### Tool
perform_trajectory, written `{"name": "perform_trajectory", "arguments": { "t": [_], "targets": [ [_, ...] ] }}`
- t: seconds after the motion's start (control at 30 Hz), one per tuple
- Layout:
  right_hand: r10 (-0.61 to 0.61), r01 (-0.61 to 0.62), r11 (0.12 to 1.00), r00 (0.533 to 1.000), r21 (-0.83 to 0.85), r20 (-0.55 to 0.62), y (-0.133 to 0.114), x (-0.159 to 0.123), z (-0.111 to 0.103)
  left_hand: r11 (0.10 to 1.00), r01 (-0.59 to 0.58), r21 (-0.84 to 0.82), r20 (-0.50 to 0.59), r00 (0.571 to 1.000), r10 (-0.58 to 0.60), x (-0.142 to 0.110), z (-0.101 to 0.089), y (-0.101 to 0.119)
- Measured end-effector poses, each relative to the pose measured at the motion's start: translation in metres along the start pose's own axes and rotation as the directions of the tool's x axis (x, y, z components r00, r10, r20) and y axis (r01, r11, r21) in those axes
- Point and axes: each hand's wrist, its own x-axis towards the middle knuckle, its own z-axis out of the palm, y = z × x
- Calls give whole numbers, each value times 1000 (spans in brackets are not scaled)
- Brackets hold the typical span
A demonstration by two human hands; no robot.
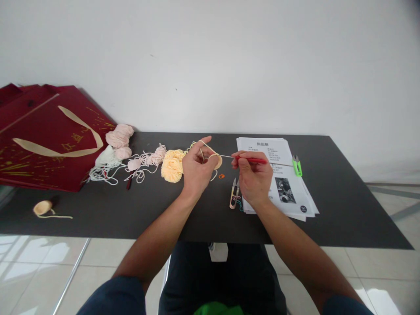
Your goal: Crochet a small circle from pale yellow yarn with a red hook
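Note:
Between its thumb and fingers, my left hand (199,168) pinches a small round piece of cream crochet work (217,162). A strand of cream yarn (210,148) runs over its raised index finger. My right hand (254,177) grips the red handle of a crochet hook (259,160), whose metal shaft points left to the crochet piece. Whether the tip is inside a stitch is too small to tell. Just left of my left hand lies a ball of yellow yarn (172,166). On the table below the work are an orange stitch marker (222,176) and thread snips (234,194).
Printed sheets (295,205) lie under my right hand, with green snips (297,166) on them. Pink yarn balls (120,135), white yarn (106,159) and dark red gift bags (49,144) stand at the left. A cream crochet piece (43,207) sits near the dark table's (131,218) front left.

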Motion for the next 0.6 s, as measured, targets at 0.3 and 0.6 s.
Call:
{"name": "perform_trajectory", "arguments": {
  "t": [0.3, 0.6],
  "targets": [
    [-163, 172, 967, 985, -189, 62, -8, -11, 5, 993, -39, 109, -105, 993, 51, -5, 3, 4],
    [-336, 442, 816, 888, -374, 314, 6, -15, -7, 993, 84, -87, -178, 979, -98, -1, 7, -1]
  ]
}}
